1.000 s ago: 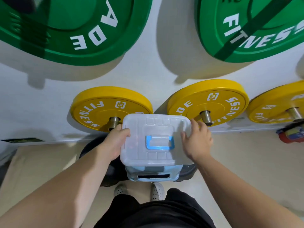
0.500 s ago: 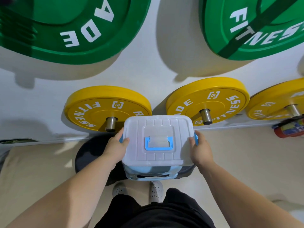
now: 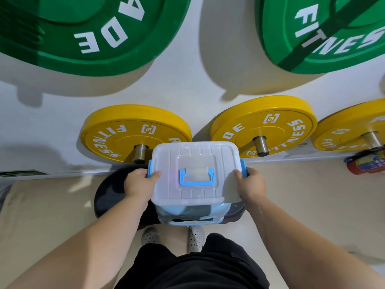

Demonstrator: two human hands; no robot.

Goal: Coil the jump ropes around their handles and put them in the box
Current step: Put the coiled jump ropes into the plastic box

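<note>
**Lidded box gripped at both sides over a black disc**

A beige floor (image 3: 52, 215) meets a white wall (image 3: 198, 90). On the wall hang 2 green weight plates (image 3: 83, 28) up high and 3 yellow plates (image 3: 125, 138) on steel pegs lower down. A red fire extinguisher (image 3: 366, 163) lies at the far right by the wall's foot.

The box (image 3: 187, 213), pale blue, sits upright in front of the person, over a round black disc (image 3: 108, 197) on the floor; whether it rests on the disc or is held just above it cannot be told. Its slightly longer side runs left to right, as does the blue carry handle (image 3: 196, 177), which lies flat on the lid (image 3: 195, 155).

The frosted white lid covers the box fully, and its contents cannot be made out through it.

The left hand (image 3: 138, 184) clasps the left edge by the blue latch (image 3: 149, 167), thumb on the lid. The right hand (image 3: 251, 184) clasps the right edge in the same way.
</note>
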